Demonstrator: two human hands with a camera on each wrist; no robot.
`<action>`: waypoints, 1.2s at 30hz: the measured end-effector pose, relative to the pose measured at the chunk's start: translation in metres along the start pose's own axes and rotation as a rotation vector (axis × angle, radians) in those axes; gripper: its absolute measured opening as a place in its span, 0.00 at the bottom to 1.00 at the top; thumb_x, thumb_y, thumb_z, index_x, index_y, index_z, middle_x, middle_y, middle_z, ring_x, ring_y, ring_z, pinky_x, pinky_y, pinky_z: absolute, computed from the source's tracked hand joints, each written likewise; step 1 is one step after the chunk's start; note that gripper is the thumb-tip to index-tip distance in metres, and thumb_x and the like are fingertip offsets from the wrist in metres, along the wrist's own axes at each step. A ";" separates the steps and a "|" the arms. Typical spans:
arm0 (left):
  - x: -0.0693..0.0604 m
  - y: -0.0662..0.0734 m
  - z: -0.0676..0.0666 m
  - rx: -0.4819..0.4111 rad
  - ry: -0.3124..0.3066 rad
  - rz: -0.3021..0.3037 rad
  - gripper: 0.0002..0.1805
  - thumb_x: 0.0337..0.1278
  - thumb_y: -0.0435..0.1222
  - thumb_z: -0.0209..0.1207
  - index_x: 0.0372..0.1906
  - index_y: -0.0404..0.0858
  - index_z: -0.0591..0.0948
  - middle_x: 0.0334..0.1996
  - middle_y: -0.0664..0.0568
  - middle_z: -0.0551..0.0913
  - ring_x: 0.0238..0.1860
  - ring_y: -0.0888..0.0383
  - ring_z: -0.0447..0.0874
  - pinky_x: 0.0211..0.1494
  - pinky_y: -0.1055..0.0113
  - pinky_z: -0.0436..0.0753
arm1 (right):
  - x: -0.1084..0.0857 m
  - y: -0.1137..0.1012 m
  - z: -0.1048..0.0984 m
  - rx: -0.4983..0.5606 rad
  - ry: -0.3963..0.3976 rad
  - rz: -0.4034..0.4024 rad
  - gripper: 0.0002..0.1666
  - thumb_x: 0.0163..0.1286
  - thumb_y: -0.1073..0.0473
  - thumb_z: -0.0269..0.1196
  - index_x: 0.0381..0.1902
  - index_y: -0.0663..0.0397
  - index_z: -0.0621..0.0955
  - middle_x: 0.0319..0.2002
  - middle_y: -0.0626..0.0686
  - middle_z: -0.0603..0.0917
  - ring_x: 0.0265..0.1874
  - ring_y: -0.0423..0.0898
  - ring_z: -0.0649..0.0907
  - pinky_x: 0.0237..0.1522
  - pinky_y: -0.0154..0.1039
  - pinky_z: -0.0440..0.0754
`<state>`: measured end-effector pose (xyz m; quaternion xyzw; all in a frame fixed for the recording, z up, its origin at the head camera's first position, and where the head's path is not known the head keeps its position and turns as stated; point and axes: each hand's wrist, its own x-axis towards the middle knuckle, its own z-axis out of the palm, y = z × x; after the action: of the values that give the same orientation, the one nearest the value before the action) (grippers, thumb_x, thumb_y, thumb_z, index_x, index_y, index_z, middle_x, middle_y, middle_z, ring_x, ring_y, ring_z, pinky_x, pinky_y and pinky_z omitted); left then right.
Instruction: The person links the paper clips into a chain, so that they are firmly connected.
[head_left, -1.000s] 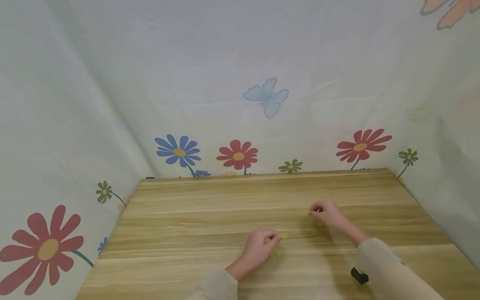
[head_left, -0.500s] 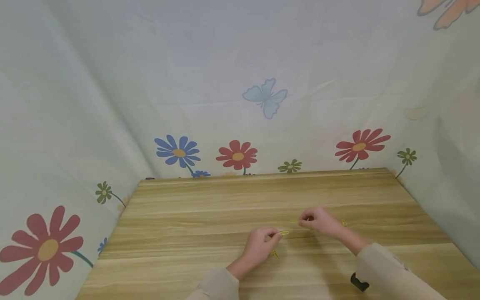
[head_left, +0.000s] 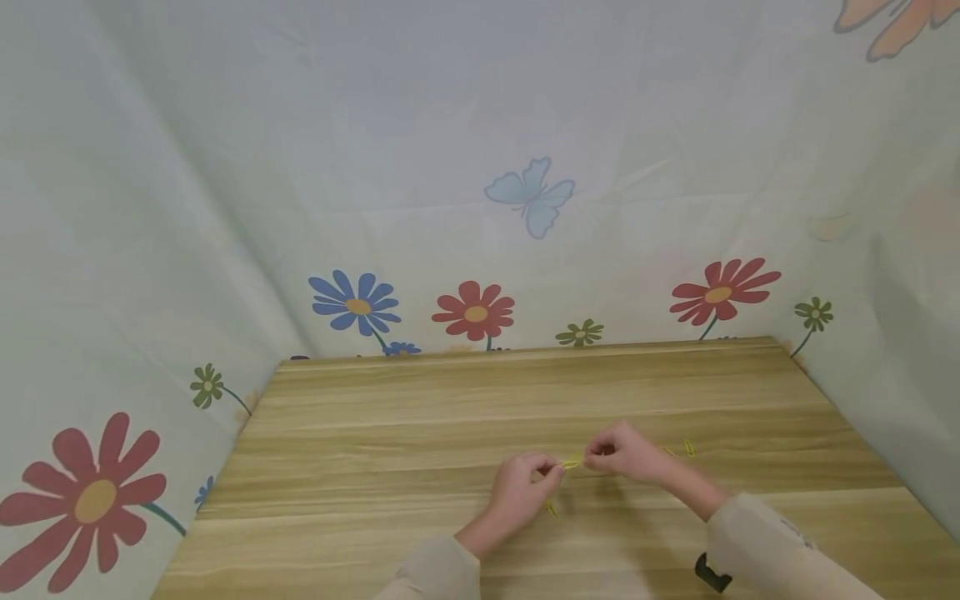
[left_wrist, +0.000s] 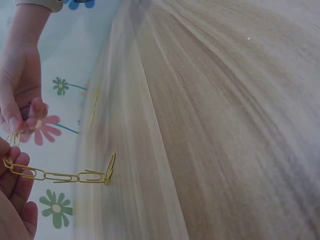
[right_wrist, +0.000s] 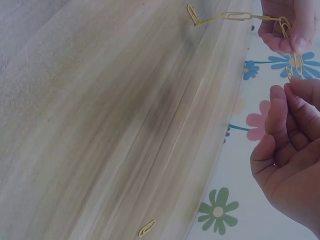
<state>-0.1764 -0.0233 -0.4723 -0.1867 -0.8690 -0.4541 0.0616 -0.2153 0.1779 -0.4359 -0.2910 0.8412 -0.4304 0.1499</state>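
Observation:
My left hand pinches the end link of a chain of yellow paper clips. In the left wrist view the chain hangs from my fingers, and its lower end is by the tabletop. Facing it, my right hand pinches a single paper clip between thumb and finger. The tip of that clip is right at the chain's end clip, which sticks out from my left fingertips. Whether the two wires are hooked together or just touch, I cannot tell.
Loose yellow paper clips lie on the wood-grain table, right of my right hand. A black object shows beside the right sleeve. Flower-printed cloth stands behind the table and along its sides.
My right hand has moved left and slightly nearer, bringing its paper clip to the chain's end. Loose clips behind that wrist have come into sight. My left hand has stayed almost still.

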 end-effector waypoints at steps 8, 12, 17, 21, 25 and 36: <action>0.000 0.000 0.000 -0.019 0.002 -0.003 0.08 0.50 0.38 0.55 0.29 0.39 0.82 0.25 0.56 0.83 0.24 0.72 0.73 0.28 0.80 0.72 | 0.002 -0.001 0.007 -0.007 -0.011 0.004 0.10 0.59 0.62 0.58 0.27 0.66 0.80 0.19 0.54 0.78 0.15 0.33 0.70 0.19 0.29 0.72; -0.001 0.000 0.000 -0.015 0.004 0.016 0.08 0.50 0.37 0.55 0.29 0.38 0.82 0.24 0.55 0.83 0.24 0.72 0.74 0.27 0.80 0.73 | 0.002 -0.003 0.010 0.003 -0.018 0.003 0.09 0.59 0.63 0.58 0.26 0.67 0.79 0.17 0.55 0.76 0.15 0.33 0.68 0.18 0.29 0.70; -0.001 -0.001 0.001 0.001 0.010 0.015 0.08 0.50 0.37 0.55 0.28 0.38 0.82 0.24 0.55 0.83 0.23 0.72 0.74 0.27 0.80 0.73 | 0.002 -0.006 0.012 -0.001 -0.025 0.001 0.09 0.59 0.63 0.58 0.26 0.66 0.80 0.19 0.57 0.78 0.15 0.33 0.69 0.18 0.29 0.70; -0.001 0.000 0.001 0.017 0.016 0.017 0.08 0.49 0.37 0.55 0.28 0.39 0.82 0.24 0.55 0.83 0.23 0.73 0.74 0.27 0.80 0.72 | 0.001 -0.006 0.014 -0.020 -0.023 0.005 0.10 0.60 0.62 0.58 0.27 0.65 0.80 0.21 0.57 0.80 0.15 0.33 0.70 0.18 0.29 0.71; -0.002 0.000 0.001 0.041 0.029 0.018 0.07 0.49 0.37 0.55 0.27 0.39 0.82 0.23 0.56 0.83 0.23 0.73 0.74 0.27 0.81 0.72 | 0.002 -0.006 0.015 -0.041 -0.022 0.005 0.10 0.60 0.61 0.58 0.27 0.64 0.80 0.21 0.57 0.80 0.15 0.32 0.70 0.17 0.29 0.71; -0.003 -0.005 -0.001 0.051 0.079 -0.054 0.07 0.47 0.36 0.54 0.25 0.40 0.83 0.21 0.57 0.82 0.19 0.73 0.71 0.24 0.80 0.71 | 0.001 -0.006 0.015 -0.060 -0.009 -0.010 0.07 0.59 0.64 0.57 0.26 0.64 0.80 0.20 0.57 0.79 0.15 0.32 0.70 0.18 0.29 0.72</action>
<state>-0.1759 -0.0271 -0.4766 -0.1434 -0.8819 -0.4403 0.0886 -0.2065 0.1650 -0.4397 -0.3013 0.8517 -0.4042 0.1427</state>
